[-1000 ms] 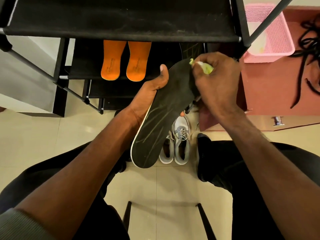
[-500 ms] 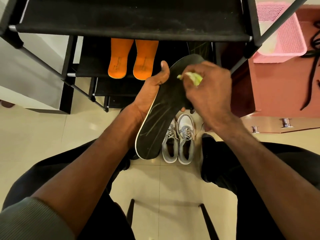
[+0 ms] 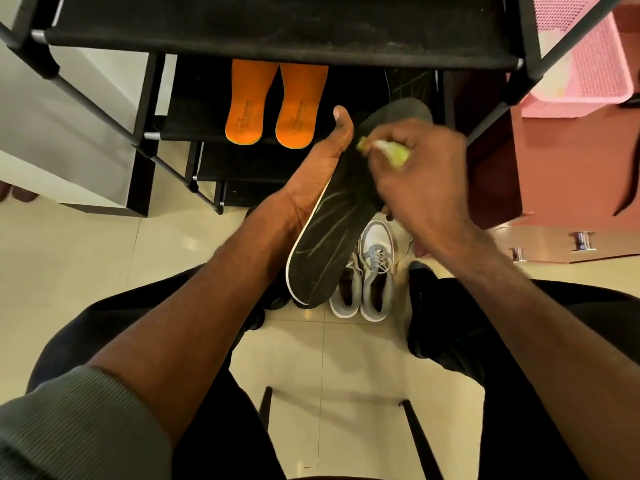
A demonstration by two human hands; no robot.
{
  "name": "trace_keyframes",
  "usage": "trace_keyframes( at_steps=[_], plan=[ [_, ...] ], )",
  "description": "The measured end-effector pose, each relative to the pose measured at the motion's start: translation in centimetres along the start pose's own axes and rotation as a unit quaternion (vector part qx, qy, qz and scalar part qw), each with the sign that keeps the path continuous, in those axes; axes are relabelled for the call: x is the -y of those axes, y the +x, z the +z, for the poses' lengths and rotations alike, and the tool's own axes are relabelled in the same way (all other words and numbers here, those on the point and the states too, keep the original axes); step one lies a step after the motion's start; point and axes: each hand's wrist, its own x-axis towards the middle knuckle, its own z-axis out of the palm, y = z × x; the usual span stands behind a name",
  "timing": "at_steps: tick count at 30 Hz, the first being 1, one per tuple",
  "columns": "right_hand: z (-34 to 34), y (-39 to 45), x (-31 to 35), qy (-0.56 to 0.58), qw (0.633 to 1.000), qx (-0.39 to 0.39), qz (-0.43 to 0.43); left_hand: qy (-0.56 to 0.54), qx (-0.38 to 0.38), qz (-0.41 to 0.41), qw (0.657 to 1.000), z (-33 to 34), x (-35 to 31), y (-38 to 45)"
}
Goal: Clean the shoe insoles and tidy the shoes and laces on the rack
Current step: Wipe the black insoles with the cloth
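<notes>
The black insole (image 3: pixel 332 230) is held up in front of the shoe rack (image 3: pixel 277 39), slanting from its toe end near the rack's middle shelves down to its heel end above the floor. The left hand (image 3: pixel 311 181) cradles it from the left edge, thumb raised against the upper side and the other fingers hidden underneath; this looks like a bracing hold, giving the flexible sole a firm backing so it does not bend away under pressure. The right hand (image 3: pixel 419 168) is curled round a yellow-green cleaning piece (image 3: pixel 394 154), whether brush, sponge or cloth I cannot tell because it is blurred, and presses it on the insole's upper half. Pale streaks lie along the lower half, so the wiping seems to be partway through.

On a lower shelf of the rack, to the left of the held insole, a pair of orange insoles (image 3: pixel 273 105) lies side by side, probably set there out of the way. On the floor just before the rack, under the insole's heel end, stands a pair of grey and white sneakers (image 3: pixel 367 275), laces loose. To the right of the rack sits a pink basket (image 3: pixel 585 64) on a reddish surface.
</notes>
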Motion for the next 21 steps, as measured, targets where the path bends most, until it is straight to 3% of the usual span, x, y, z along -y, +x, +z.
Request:
trace_keyframes(
  at_steps=[4,6,9,14,17,21],
  plan=[
    [1.0,-1.7,1.0,0.084,0.989,0.113,-0.035,-0.109,-0.065,-0.046,0.991,-1.3,0.2,1.8],
    [1.1,-1.9,0.8,0.087,0.987,0.131,-0.046,-0.076,-0.09,-0.037,0.992,-1.4,0.1,1.8],
    [0.7,-1.4,-0.1,0.007,0.996,0.073,-0.05,-0.076,-0.053,-0.031,0.995,-0.6,-0.1,1.1],
    [-0.3,1.0,-1.0,-0.079,0.996,-0.051,-0.01,-0.193,0.068,-0.069,0.976,0.4,0.9,1.4],
    [-0.3,1.1,-0.9,-0.037,0.997,-0.063,-0.009,-0.229,0.104,-0.075,0.965,0.1,1.0,1.4],
    [0.6,-0.1,0.0,0.024,1.0,0.005,-0.014,-0.175,0.049,-0.061,0.981,-0.7,1.4,1.5]
  ],
)
